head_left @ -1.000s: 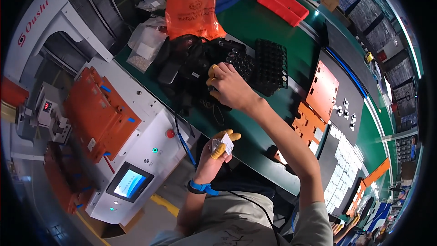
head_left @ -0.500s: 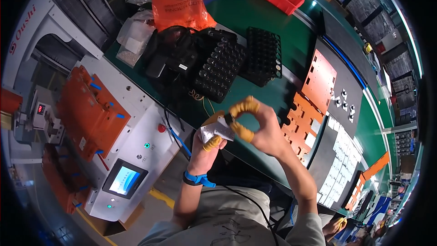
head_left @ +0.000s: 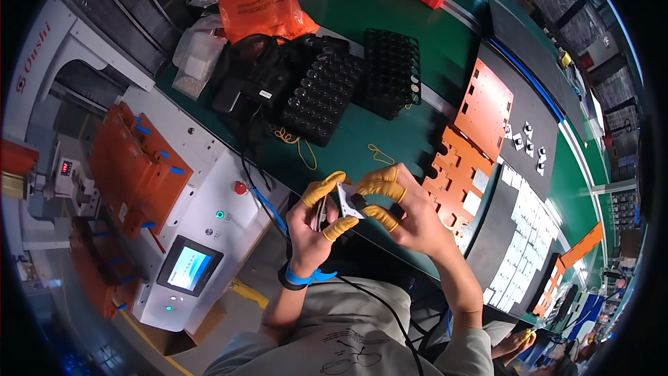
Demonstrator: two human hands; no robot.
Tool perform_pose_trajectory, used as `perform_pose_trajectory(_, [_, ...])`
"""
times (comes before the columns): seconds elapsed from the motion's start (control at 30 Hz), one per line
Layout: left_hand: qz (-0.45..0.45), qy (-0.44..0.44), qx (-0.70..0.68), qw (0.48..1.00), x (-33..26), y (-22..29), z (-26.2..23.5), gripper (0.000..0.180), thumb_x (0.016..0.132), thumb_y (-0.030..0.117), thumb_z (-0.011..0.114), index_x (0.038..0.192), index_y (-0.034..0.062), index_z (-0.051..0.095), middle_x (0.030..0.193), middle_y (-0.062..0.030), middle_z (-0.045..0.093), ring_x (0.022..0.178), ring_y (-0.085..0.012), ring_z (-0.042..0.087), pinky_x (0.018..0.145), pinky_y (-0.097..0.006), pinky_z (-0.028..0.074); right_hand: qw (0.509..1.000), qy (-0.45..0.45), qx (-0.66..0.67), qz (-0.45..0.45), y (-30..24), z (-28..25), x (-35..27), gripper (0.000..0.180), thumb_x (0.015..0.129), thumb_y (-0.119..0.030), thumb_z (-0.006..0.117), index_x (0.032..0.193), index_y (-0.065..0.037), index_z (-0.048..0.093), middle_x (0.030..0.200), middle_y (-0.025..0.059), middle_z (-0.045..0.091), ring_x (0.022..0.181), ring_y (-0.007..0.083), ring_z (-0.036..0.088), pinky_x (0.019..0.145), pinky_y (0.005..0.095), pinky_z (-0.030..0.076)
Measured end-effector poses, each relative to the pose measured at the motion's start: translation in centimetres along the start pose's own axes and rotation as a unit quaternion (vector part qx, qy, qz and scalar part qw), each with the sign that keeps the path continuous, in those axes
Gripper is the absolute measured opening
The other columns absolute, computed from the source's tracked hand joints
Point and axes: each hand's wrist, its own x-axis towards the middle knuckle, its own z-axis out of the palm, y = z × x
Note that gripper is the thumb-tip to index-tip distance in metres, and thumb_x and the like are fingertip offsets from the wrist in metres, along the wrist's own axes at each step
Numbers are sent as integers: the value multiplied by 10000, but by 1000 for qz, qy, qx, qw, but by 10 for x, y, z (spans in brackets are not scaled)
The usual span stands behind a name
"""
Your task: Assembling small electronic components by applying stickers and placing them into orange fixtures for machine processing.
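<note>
In front of my body I hold up a small white plate (head_left: 347, 203) with a short black round part (head_left: 358, 201) on its right-hand face. My left hand (head_left: 311, 226) is closed, its yellow-covered fingertip and thumb at the plate's upper and lower edges. Another thin metallic piece (head_left: 320, 214) shows in that hand, behind the plate. My right hand (head_left: 410, 212) is closed too, with yellow-covered fingers pinching the black part from the right. A blue wrist strap (head_left: 306, 278) circles my left wrist.
Two black trays with round pockets (head_left: 323, 97) (head_left: 391, 69) lie on the green table (head_left: 348, 157). Orange fixtures (head_left: 460, 174), small plates with black parts (head_left: 529, 146) and white sheets (head_left: 523, 244) are rightward. A machine with a screen (head_left: 189, 269) stands left; a co-worker's hand (head_left: 516, 342) shows lower right.
The white plate has turned from lying fairly flat to standing edge-up between my hands, the black part now showing. Both hands sit slightly lower, and the whole view has shifted a little.
</note>
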Motion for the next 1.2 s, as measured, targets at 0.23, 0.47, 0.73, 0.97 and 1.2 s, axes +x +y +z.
perform_pose_trajectory(0.23, [-4, -11, 68, 998, -8, 0, 4, 624, 725, 137, 898, 1283, 15, 648, 907, 72, 542, 673, -14, 393, 610, -171, 335, 993, -24, -113, -27, -20, -4, -16, 437, 741, 26, 750, 1165, -7, 650, 1048, 136, 601, 943, 345, 582, 711, 415, 534])
perform_pose_trajectory(0.47, [41, -81, 23, 996, -10, -6, -1, 622, 712, 125, 898, 1273, 17, 651, 1110, 7, 671, 659, -24, 399, 608, -171, 347, 993, 16, -72, -90, -15, -4, -27, 377, 729, 25, 774, 1090, 9, 670, 1006, 115, 611, 918, 325, 606, 673, 394, 550])
perform_pose_trajectory(0.73, [-10, 11, -16, 1000, -14, -3, 31, 586, 774, 76, 859, 1301, -6, 616, 1153, -15, 657, 768, -21, 480, 708, -180, 418, 992, 115, -51, -22, -18, 4, -42, 399, 690, 45, 763, 1077, 16, 671, 1143, 164, 637, 1014, 369, 617, 835, 398, 540])
perform_pose_trajectory(0.97, [-151, -67, 3, 986, -18, -33, 85, 503, 845, 92, 807, 1300, -11, 619, 1098, 59, 636, 718, 10, 361, 606, -150, 309, 887, 291, -341, 112, 5, 13, -90, 319, 675, 24, 773, 963, -16, 642, 995, 133, 639, 831, 330, 575, 704, 444, 479])
perform_pose_trajectory(1.2, [-204, -153, 14, 967, -16, -50, 97, 392, 904, 69, 739, 1274, -14, 639, 1042, 16, 691, 696, 3, 398, 648, -153, 372, 747, 488, -64, 447, 35, -41, -215, 193, 875, -133, 767, 899, 45, 696, 793, 12, 636, 685, 99, 533, 623, 260, 419])
